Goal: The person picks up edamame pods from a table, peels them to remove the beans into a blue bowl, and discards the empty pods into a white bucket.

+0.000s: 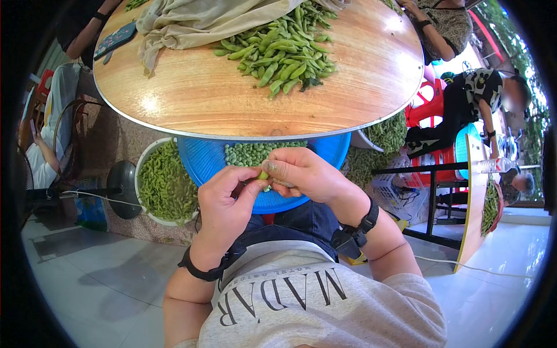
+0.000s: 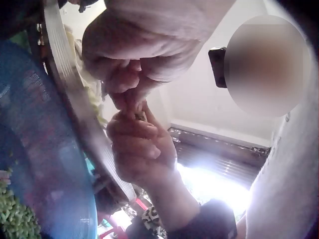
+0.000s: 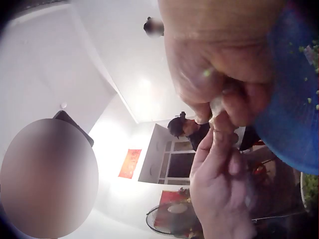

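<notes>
In the head view, a green pod (image 1: 263, 175) is pinched between both hands, mostly covered by fingertips. My left hand (image 1: 228, 194) holds its left end with thumb and forefinger; my right hand (image 1: 307, 174) grips it from the right, fingers curled. Below them, a blue basket (image 1: 194, 156) holds shelled green beans (image 1: 249, 153). The left wrist view shows the left hand (image 2: 144, 45) meeting the right hand (image 2: 142, 149) fingertip to fingertip. In the right wrist view the right hand (image 3: 219, 74) touches the left hand (image 3: 222, 189), the pod hardly visible between them.
A round wooden table (image 1: 191, 104) beyond the basket bears a pile of pods (image 1: 284, 52), a cloth (image 1: 191, 23) and a phone (image 1: 116, 39). A white tub of pods (image 1: 165, 182) stands at left. More pods (image 1: 386, 136) lie at right, near a black-framed stand. Several people sit around.
</notes>
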